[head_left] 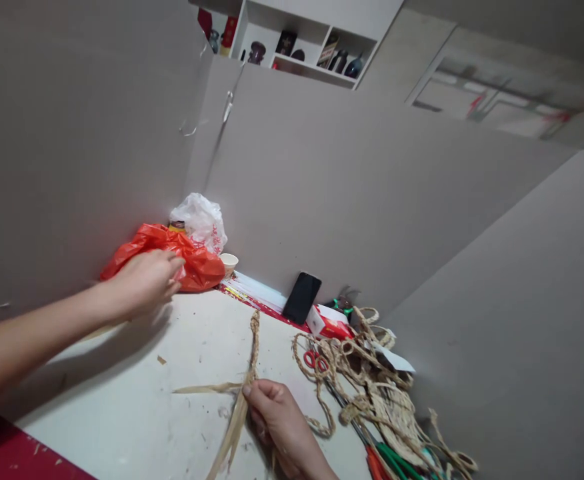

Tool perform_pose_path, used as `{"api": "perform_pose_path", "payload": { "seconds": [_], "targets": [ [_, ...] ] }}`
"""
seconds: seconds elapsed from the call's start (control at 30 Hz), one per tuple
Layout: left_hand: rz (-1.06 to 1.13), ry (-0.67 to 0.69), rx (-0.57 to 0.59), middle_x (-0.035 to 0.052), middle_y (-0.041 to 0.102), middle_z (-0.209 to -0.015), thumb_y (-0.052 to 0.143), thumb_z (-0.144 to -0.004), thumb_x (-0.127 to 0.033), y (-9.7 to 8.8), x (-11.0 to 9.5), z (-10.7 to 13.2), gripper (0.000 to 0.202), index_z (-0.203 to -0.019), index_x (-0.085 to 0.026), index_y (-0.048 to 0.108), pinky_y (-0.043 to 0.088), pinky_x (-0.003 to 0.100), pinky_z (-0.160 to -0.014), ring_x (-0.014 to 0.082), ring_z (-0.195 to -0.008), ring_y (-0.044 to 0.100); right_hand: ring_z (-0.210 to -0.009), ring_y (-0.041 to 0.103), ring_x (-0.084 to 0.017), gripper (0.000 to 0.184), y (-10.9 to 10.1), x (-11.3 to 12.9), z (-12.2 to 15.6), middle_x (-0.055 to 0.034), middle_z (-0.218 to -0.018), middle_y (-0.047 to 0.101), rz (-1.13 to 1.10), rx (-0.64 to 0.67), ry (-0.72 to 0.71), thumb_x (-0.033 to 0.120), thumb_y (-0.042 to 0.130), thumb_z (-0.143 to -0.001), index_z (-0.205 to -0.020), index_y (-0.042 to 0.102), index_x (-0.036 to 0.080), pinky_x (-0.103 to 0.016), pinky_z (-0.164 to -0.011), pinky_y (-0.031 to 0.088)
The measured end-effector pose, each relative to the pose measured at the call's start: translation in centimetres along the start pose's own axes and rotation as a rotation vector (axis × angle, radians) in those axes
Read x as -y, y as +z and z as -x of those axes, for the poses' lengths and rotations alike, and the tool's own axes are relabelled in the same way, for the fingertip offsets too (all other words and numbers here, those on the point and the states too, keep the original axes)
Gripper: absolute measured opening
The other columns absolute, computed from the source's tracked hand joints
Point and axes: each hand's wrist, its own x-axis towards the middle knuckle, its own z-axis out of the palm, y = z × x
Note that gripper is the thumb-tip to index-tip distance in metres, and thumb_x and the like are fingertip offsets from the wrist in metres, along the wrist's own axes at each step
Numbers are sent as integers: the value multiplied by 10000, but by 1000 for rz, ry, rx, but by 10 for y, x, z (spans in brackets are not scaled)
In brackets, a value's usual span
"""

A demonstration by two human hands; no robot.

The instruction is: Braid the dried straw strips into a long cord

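Note:
My right hand [279, 417] pinches a straw braid [255, 343] at the point where its plaited part gives way to loose flat strands. One pale strand [207, 388] sticks out to the left, and others hang down toward the near edge. My left hand [149, 280] is at the left, above the table and in front of a red plastic bag [199, 267]. Its fingers are slightly bent and apart, with nothing visible between them. Under the left forearm, part of another pale strand [103, 331] shows on the table.
Coiled straw braids [372, 373] crowd the right side, with red-handled scissors [316, 361] and green-handled tools [397, 460] among them. A black phone [302, 298] leans near the wall. A paper cup [229, 263] and a white plastic bag [199, 217] stand at the back left of the white table [137, 393].

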Motion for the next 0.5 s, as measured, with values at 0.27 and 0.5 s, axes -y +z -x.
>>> {"api": "perform_pose_path", "payload": {
  "seconds": [0.27, 0.5],
  "targets": [
    [887, -111, 571, -7, 556, -509, 568, -691, -362, 108, -83, 41, 219, -612, -158, 586, 339, 206, -441, 122, -471, 501, -300, 178, -26, 444, -2, -6, -4, 106, -346, 323, -81, 40, -22, 541, 697, -637, -552, 461, 175, -199, -337, 75],
    [1218, -391, 703, -22, 518, -406, 673, -572, -393, 141, -91, 38, 280, -610, -151, 537, 371, 206, -399, 98, -370, 455, -361, 183, -33, 431, 1, -6, -10, 76, -382, 355, -94, 7, -127, 532, 729, -597, -571, 587, 126, -212, -383, 68]
  ]
}}
